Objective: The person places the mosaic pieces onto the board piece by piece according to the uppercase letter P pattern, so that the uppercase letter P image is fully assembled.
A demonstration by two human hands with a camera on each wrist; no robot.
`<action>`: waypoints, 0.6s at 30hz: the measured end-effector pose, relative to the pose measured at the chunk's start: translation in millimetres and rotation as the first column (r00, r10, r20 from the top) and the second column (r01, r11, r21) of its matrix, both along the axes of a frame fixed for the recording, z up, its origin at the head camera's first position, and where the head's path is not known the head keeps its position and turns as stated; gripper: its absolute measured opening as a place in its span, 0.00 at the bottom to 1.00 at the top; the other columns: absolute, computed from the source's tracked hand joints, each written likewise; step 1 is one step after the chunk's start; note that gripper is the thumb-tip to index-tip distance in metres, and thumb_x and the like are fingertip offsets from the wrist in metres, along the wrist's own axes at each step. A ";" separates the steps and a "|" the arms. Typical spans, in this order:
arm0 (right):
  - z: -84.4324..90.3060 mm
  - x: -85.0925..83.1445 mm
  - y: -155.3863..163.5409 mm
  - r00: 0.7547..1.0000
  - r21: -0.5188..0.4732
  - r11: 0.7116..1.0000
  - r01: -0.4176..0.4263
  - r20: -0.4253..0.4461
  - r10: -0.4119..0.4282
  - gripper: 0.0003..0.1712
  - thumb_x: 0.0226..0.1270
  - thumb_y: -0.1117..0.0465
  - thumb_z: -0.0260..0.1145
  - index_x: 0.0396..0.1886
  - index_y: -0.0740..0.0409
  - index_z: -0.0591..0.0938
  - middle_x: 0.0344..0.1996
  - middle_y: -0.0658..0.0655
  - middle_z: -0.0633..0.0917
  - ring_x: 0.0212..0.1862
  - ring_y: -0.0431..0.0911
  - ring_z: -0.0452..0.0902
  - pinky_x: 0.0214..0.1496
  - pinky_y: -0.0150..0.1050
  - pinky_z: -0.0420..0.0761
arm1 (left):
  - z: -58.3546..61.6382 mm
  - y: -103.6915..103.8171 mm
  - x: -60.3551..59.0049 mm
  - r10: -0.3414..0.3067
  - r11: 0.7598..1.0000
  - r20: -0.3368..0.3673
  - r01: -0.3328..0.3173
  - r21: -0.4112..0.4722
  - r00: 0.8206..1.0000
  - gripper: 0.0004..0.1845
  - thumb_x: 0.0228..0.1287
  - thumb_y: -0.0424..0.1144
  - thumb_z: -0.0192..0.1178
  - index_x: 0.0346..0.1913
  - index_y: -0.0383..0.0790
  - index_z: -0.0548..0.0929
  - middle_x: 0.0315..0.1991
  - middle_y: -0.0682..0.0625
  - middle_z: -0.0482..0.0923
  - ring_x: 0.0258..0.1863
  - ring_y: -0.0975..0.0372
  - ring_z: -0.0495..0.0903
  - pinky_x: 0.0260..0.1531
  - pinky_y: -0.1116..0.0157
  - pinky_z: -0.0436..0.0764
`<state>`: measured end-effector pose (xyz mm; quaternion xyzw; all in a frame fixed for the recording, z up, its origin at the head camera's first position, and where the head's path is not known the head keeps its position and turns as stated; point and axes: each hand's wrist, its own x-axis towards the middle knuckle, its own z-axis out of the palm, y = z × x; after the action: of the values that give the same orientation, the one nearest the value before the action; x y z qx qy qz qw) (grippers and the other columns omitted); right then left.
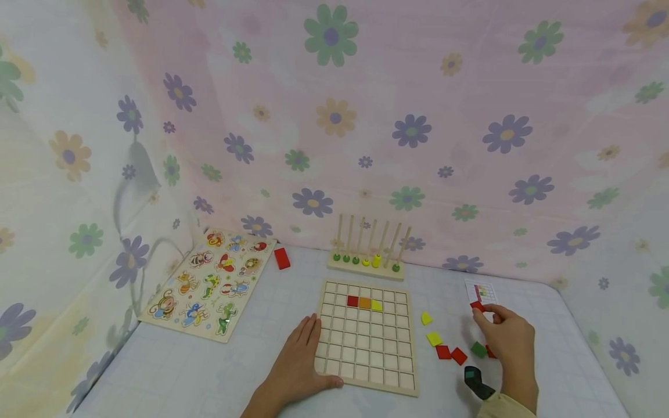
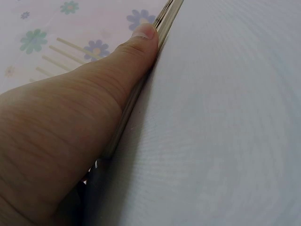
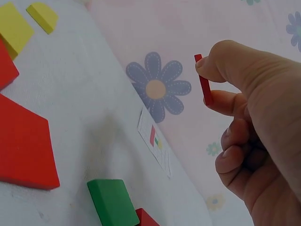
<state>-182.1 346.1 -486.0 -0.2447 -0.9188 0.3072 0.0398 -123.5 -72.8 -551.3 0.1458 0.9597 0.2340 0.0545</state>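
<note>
My left hand (image 1: 298, 367) rests against a wooden grid board (image 1: 370, 351), fingers straight along its left side and thumb at its near edge. In the left wrist view the thumb (image 2: 134, 49) touches the board's rim. Set in a row of the grid are a red tile (image 1: 352, 301), an orange tile (image 1: 364, 303) and a yellow piece (image 1: 377, 305). Off to the right, my right hand (image 1: 509, 335) pinches a thin red tile (image 3: 204, 82) between thumb and forefinger, raised above the table. Below it lie a green tile (image 3: 113, 202) and a partly hidden red one (image 1: 491, 352).
Loose yellow pieces (image 1: 434, 339) and red tiles (image 1: 443, 352) lie right of the board. A pattern card (image 1: 491, 292) sits behind the right hand. At the back stands a pegged bead rack (image 1: 366, 269). An insect puzzle (image 1: 214, 284) and a red block (image 1: 282, 258) are left.
</note>
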 end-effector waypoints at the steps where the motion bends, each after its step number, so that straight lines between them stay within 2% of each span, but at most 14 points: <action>1: 0.0 -0.3 -0.6 1.000 -0.001 1.000 0.000 -0.003 0.000 0.29 0.69 0.46 0.66 0.60 0.62 0.81 0.32 0.58 0.70 0.39 0.51 0.65 0.21 0.38 0.64 | -0.1 0.1 0.1 0.000 1.000 -0.002 0.000 0.002 1.000 0.73 0.42 0.86 0.59 0.81 0.36 0.52 0.83 0.41 0.49 0.83 0.48 0.49 0.80 0.48 0.58; 7: 1.9 -0.8 -5.2 1.000 -0.005 1.000 -0.010 -0.016 0.010 0.28 0.69 0.46 0.67 0.59 0.61 0.82 0.29 0.56 0.69 0.34 0.50 0.65 0.20 0.38 0.62 | -0.1 0.3 0.7 0.002 1.000 -0.015 -0.002 0.005 1.000 0.73 0.42 0.85 0.60 0.81 0.36 0.53 0.83 0.41 0.49 0.82 0.47 0.50 0.79 0.48 0.58; 12: 5.9 -0.9 -12.8 0.999 -0.021 0.999 -0.027 -0.022 0.026 0.27 0.68 0.48 0.67 0.58 0.61 0.82 0.29 0.56 0.70 0.33 0.50 0.66 0.20 0.37 0.63 | 0.2 0.4 0.5 0.002 1.000 -0.013 -0.002 0.001 1.000 0.73 0.42 0.85 0.60 0.81 0.36 0.53 0.83 0.41 0.49 0.82 0.47 0.50 0.80 0.48 0.58; 18: 9.6 -3.9 -24.6 0.995 -0.010 0.996 -0.085 -0.052 0.084 0.23 0.67 0.49 0.70 0.54 0.60 0.85 0.26 0.55 0.68 0.32 0.49 0.65 0.20 0.37 0.62 | 1.6 0.4 1.1 0.000 1.000 -0.013 0.000 0.004 1.000 0.72 0.43 0.84 0.62 0.81 0.35 0.53 0.83 0.41 0.50 0.82 0.47 0.50 0.80 0.48 0.58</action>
<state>-185.9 321.5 -476.4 -0.1979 -0.9250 0.3205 0.0491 -122.4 -72.4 -549.7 0.1477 0.9596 0.2347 0.0478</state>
